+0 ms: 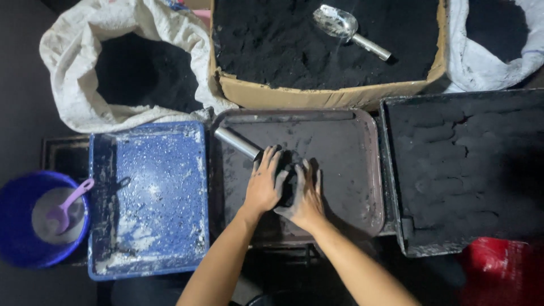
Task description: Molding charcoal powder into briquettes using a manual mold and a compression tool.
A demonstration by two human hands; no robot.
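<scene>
Left hand (262, 187) and right hand (304, 195) cupped, pressing a lump of black powder (289, 175) on the brown tray (362, 170). Metal tube (238, 143) just above the grip. Right of it, black tray (464, 170) already packed; more powder left in the cardboard box (317, 96).

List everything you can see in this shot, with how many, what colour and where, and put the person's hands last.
black powder lump: one, black, between both hands on the brown tray
brown tray: one, brown, centre
metal tube: one, silver, upper left of the brown tray
blue tray: one, blue with white dusting, left of centre
blue bucket: one, blue, far left
purple spoon: one, purple, in the bucket
cardboard box: one, tan, top centre, filled with black powder
metal scoop: one, silver, in the box
white sacks: two, top left and top right
black tray: one, right, holding black powder
red object: one, bottom right
left hand: on the lump
right hand: on the lump
</scene>
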